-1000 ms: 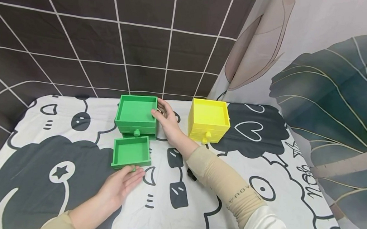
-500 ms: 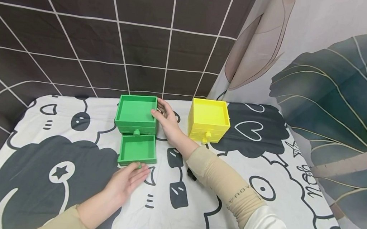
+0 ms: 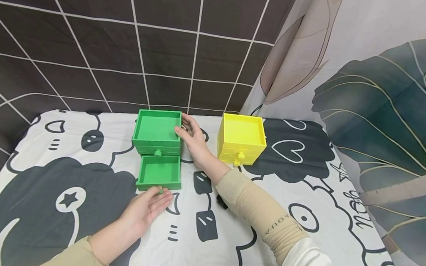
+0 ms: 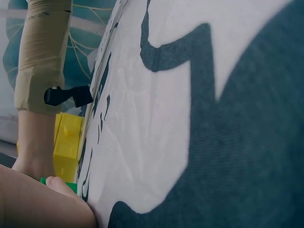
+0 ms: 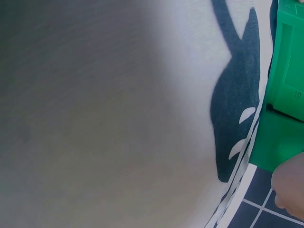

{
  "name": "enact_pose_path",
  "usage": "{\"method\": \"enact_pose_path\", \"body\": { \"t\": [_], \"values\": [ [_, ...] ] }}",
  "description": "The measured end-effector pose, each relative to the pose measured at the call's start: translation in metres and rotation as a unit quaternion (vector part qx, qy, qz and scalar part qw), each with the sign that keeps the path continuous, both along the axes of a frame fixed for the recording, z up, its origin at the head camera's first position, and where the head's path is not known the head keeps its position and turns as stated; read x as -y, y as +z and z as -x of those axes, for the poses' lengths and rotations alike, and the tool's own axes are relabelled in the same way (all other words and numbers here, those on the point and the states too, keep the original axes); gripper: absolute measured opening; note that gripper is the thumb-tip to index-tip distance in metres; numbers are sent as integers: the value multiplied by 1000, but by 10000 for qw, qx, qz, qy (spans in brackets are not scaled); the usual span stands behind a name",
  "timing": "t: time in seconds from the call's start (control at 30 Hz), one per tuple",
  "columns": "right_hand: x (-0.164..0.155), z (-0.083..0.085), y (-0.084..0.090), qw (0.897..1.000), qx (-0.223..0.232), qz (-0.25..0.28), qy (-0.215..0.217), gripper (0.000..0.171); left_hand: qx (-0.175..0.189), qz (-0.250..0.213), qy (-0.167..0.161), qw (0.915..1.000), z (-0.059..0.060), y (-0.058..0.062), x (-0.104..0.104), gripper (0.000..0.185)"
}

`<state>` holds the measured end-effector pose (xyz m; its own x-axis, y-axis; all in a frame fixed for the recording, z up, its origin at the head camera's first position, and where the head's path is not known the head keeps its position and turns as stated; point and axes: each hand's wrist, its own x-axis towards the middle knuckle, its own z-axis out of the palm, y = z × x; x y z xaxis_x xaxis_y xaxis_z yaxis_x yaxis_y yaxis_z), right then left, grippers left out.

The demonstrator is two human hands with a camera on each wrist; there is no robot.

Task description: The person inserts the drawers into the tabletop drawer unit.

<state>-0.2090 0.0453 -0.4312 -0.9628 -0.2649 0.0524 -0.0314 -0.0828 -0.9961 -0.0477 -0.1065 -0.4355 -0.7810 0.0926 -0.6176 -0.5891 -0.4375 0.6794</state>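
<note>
A small green drawer cabinet (image 3: 158, 128), with a shallow open top, stands toward the back of the table. In front of its lower part lies an open green drawer (image 3: 160, 171), lined up with the cabinet, its back end at the cabinet's front. My left hand (image 3: 143, 213) pinches the drawer's front knob (image 3: 161, 191) between thumb and fingers. On the cabinet's right side my right hand (image 3: 196, 144) grips it, thumb over the top rim and fingers against the side wall. In the right wrist view the green cabinet (image 5: 273, 137) shows at the right edge beside the hand.
A yellow drawer cabinet (image 3: 243, 136) of similar build stands to the right, just beyond my right forearm. A patterned black-and-white cloth (image 3: 227, 238) covers the table. Behind rises a dark gridded curtain (image 3: 166, 54). A small black object (image 3: 221, 201) sits under the right sleeve.
My left hand has moved the green drawer rightward and back, from askew and apart to straight against the cabinet's front. Over the last half second it barely moves. The right hand stays on the cabinet.
</note>
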Motion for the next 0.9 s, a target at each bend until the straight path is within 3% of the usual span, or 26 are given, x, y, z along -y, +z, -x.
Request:
{"method": "enact_pose_path", "body": {
  "t": [0.9],
  "values": [
    [0,0,2,10000,-31,-38,-6,63,57,-2,-91,9999,6,4,8,20]
  ]
}}
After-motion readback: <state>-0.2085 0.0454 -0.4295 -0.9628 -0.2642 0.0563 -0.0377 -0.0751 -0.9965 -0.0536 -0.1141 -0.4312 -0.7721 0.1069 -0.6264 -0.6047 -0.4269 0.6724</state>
